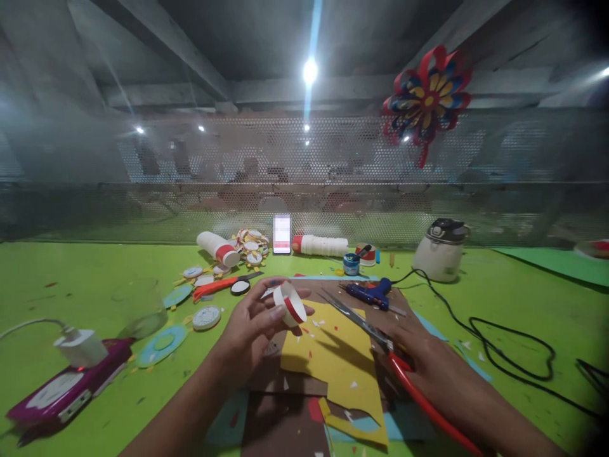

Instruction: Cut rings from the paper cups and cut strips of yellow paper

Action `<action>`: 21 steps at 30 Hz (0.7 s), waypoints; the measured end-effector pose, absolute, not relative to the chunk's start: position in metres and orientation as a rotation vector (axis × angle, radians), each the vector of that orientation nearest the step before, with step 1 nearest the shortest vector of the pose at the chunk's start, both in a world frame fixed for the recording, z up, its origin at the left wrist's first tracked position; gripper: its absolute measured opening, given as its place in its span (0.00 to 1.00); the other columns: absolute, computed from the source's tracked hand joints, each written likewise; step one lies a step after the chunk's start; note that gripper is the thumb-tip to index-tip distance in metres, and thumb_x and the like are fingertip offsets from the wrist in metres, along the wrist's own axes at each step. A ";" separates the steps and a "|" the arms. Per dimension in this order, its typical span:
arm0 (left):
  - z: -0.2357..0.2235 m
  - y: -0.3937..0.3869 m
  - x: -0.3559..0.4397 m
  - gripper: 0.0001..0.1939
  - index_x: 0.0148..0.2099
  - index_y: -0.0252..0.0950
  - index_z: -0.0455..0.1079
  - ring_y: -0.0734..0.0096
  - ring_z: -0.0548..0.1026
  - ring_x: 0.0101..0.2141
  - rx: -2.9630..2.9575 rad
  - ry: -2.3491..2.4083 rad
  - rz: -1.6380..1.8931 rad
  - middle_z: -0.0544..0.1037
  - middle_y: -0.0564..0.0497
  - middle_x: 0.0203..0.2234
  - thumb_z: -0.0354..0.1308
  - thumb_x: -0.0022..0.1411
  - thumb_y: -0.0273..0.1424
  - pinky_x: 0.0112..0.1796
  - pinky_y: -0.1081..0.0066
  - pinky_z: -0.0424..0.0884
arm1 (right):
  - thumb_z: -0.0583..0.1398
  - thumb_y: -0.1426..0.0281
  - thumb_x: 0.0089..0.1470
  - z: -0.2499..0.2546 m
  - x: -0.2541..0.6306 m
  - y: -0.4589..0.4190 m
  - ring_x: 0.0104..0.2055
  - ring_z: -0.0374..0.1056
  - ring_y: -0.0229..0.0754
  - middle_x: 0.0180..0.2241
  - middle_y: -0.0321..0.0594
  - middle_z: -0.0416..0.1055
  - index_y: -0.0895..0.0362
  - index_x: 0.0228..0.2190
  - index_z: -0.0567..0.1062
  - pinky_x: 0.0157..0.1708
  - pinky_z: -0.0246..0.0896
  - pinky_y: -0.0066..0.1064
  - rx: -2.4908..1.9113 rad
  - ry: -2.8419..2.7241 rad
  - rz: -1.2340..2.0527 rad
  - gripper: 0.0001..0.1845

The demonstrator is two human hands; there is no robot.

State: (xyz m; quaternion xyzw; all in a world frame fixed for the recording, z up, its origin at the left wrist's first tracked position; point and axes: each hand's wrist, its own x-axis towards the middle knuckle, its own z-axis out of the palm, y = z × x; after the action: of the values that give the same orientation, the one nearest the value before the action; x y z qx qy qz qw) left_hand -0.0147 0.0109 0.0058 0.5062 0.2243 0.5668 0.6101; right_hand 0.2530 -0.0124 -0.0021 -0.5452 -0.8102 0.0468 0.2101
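Observation:
Between its thumb and fingers, my left hand (pixel 259 320) grips a short white paper cup piece (pixel 291 303) with a red band along its rim. My right hand (pixel 423 355) is closed around the red-handled scissors (pixel 364 324), whose blades point up and left toward the cup piece without touching it. Below both hands lies a cut sheet of yellow paper (pixel 328 355) on a brown board (pixel 271 412), strewn with small white and red scraps. A blue glue gun (pixel 371 294) rests behind the scissors.
At left are a purple power strip (pixel 71 384) with a white plug, round paper discs and an orange cutter (pixel 221 285). Stacked paper cups (pixel 326 245), a lit phone (pixel 282 235) and a white jug (pixel 438 251) stand farther back. A black cord (pixel 476 327) loops at right.

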 end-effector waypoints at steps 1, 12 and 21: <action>0.006 0.012 -0.015 0.17 0.48 0.35 0.63 0.60 0.77 0.39 1.133 0.509 1.313 0.77 0.40 0.44 0.60 0.56 0.29 0.34 0.69 0.71 | 0.56 0.70 0.53 -0.004 0.254 -0.012 0.58 0.61 0.54 0.57 0.41 0.66 0.46 0.53 0.69 0.51 0.61 0.45 -1.532 -2.264 0.127 0.24; 0.008 0.019 -0.020 0.24 0.57 0.38 0.59 0.69 0.76 0.38 0.991 0.492 1.409 0.74 0.42 0.50 0.57 0.59 0.28 0.33 0.74 0.69 | 0.59 0.68 0.52 -0.009 0.256 -0.009 0.42 0.73 0.54 0.39 0.42 0.79 0.46 0.42 0.78 0.40 0.68 0.43 -1.297 -2.239 0.236 0.14; 0.005 0.016 -0.018 0.16 0.50 0.40 0.66 0.68 0.76 0.38 1.128 0.441 1.312 0.73 0.42 0.51 0.59 0.58 0.26 0.35 0.72 0.69 | 0.59 0.59 0.53 0.002 0.251 -0.005 0.43 0.72 0.52 0.38 0.44 0.77 0.56 0.38 0.79 0.44 0.67 0.43 -1.186 -2.127 0.476 0.16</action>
State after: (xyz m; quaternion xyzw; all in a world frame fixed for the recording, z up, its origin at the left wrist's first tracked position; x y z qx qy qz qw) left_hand -0.0185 0.0163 0.0046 0.4920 0.1925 0.5723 0.6272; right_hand 0.2511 -0.0047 0.0016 -0.4522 -0.8109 0.1815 0.3242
